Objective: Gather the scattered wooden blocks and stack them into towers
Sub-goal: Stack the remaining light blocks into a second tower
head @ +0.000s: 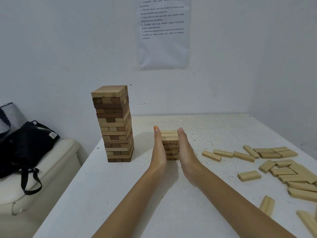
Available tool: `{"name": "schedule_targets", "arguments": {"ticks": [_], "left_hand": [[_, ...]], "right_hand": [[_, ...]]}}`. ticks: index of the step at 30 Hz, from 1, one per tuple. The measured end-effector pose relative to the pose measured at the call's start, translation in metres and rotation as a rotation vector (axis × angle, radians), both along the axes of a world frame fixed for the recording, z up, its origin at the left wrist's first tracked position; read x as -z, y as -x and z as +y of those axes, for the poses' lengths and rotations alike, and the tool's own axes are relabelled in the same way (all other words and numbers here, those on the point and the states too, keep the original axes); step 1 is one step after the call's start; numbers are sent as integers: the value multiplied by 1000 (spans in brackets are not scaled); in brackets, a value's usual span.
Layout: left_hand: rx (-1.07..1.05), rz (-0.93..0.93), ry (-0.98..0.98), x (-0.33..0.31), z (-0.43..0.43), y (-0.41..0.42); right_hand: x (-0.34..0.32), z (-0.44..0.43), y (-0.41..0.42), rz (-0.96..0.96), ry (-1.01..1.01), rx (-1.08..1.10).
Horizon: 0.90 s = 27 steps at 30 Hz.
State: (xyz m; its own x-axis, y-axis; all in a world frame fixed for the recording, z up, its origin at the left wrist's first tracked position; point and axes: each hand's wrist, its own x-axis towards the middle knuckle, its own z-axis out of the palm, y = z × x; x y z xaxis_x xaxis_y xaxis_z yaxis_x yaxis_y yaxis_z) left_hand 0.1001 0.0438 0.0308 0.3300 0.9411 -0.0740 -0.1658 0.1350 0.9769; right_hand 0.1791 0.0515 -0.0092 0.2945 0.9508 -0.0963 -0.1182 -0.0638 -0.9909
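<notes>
Far to the left, off the table, a black bag (25,143) slumped on a cream cushioned seat (54,169), well clear of the work. On the white table (120,194) the tall tower (115,124) of mixed dark and pale blocks stood upright near the left edge. Just to its right, apart from it, sat the short tower (170,143) of pale numbered blocks, a few layers high, and both hands were on it. The left hand (158,148) lay flat against its left face, fingers straight and together, and the right hand (186,152) pressed flat against its right face the same way, squaring the layers rather than gripping anything. The loose blocks (281,167) all lay further right, well apart from the short tower, so I judged the right hand the nearer one for the next pick. The closest of them, a row of pale blocks (211,155), lay flat with their long axes running roughly left to right, while beyond them the pile thickened toward the table's right edge, blocks crossing and overlapping. Nothing stood between the right hand and that row, and the tall tower, on the other side, looked a risk only to a careless left elbow
</notes>
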Motion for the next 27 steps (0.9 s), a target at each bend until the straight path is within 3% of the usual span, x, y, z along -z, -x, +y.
{"name": "schedule_targets", "arguments": {"ticks": [18,22,27], "left_hand": [[-49,31,-54,2,0,0],[-6,49,-52,-1,0,6],[-108,46,-104,1,2,10]], "right_hand": [[-4,-2,0,1,25,16],[-19,-13,-3,-1,4,87],[-27,-14,-20,29,-21,189]]}}
